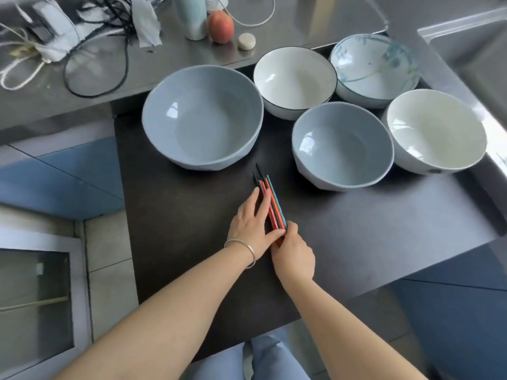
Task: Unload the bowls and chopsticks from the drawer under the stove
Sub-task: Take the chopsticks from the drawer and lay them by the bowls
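Several bowls stand on the dark stove top (pixel 175 215): a large blue-grey bowl (pixel 203 116), a white bowl with a dark rim (pixel 295 80), a patterned pale-blue bowl (pixel 373 67), a smaller blue-grey bowl (pixel 343 145) and a cream bowl (pixel 436 130). A bundle of coloured chopsticks (pixel 270 198) lies in front of the bowls, tips pointing away from me. My left hand (pixel 251 226) lies flat against the bundle's left side, fingers straight. My right hand (pixel 293 253) curls its fingers round the bundle's near end.
A steel counter (pixel 301 23) behind the stove holds cables (pixel 96 64), a pale bottle (pixel 192 17), a peach (pixel 220 26) and a small white disc (pixel 246 41). A sink (pixel 480 64) lies at the right. Blue cabinet fronts (pixel 68 182) flank the stove.
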